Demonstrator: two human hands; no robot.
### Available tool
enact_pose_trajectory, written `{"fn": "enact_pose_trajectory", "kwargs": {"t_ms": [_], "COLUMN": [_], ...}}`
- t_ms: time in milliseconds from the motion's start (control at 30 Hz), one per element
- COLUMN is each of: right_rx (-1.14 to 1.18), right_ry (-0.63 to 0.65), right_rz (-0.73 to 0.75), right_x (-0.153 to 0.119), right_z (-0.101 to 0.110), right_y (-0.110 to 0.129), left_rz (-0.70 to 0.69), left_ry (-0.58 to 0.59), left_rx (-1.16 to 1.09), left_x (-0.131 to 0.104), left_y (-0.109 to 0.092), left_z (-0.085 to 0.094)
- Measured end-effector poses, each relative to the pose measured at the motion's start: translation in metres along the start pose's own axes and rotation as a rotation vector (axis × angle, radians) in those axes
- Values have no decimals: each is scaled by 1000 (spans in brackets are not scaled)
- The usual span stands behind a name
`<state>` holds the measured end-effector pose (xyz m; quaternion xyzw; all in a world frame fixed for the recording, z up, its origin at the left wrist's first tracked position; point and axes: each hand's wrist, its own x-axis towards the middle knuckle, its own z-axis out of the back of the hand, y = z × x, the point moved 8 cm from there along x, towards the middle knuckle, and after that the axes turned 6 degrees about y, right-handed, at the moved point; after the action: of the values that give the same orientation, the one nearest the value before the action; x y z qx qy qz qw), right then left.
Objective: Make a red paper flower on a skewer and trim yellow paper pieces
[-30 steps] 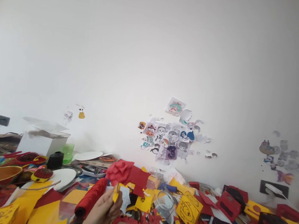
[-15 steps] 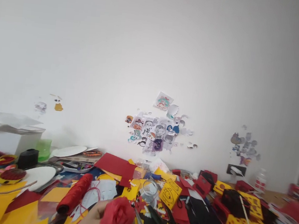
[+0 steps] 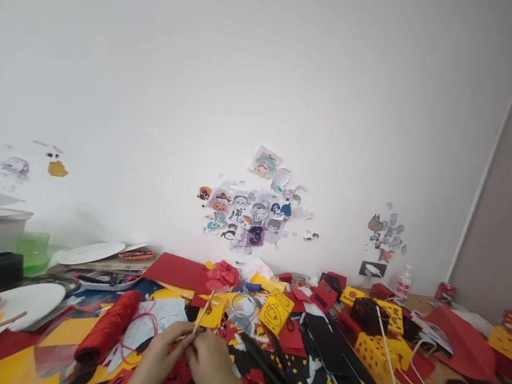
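Note:
Close together at the front of the table, my left hand (image 3: 168, 347) and my right hand (image 3: 214, 363) are both closed on a thin wooden stick (image 3: 203, 314). The stick slants upward, away from me. At its upper end shows a red paper flower (image 3: 223, 274) with ruffled petals, which looks mounted on the stick. My fingers hide the stick's lower part. Red paper scraps lie beneath my hands. Left of them is a large spool of red thread (image 3: 109, 326). A yellow paper box with a drawing (image 3: 276, 311) stands beyond my right hand.
A phone (image 3: 332, 352) lies on the black mat to the right, amid yellow scraps. Further right are yellow spotted boxes (image 3: 376, 353), loose sticks and a plastic bottle (image 3: 404, 281). White plates (image 3: 34, 305) and a green cup (image 3: 31, 251) are at left. Stickers cover the wall behind.
The red flower, held up close in my left hand before, is now farther away above my hands. Both hands now grip the stick. My view has turned slightly right.

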<state>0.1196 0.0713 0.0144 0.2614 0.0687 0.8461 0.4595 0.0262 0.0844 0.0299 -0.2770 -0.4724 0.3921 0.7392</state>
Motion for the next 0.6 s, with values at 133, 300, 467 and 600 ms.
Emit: {"fn": "enact_pose_trajectory", "kwargs": {"t_ms": [133,300,467,600], "right_rx": [-72,-164,-333,-439], "right_ry": [25,-58,-299,-350], "right_rz": [-84,-228,-587,-825], "right_x": [2,-19,-94,-150], "right_z": [15,77,150,160], "right_y": [-12,-58,-147,-201], "left_rz": [78,131,156,153], "left_ry": [-107,-180,-203,-198], "left_rx": [14,47,84,177], "left_x": [-2,-4,-2,-1], "left_y": [11,16,12,11], "left_z": [9,20,23,24]}}
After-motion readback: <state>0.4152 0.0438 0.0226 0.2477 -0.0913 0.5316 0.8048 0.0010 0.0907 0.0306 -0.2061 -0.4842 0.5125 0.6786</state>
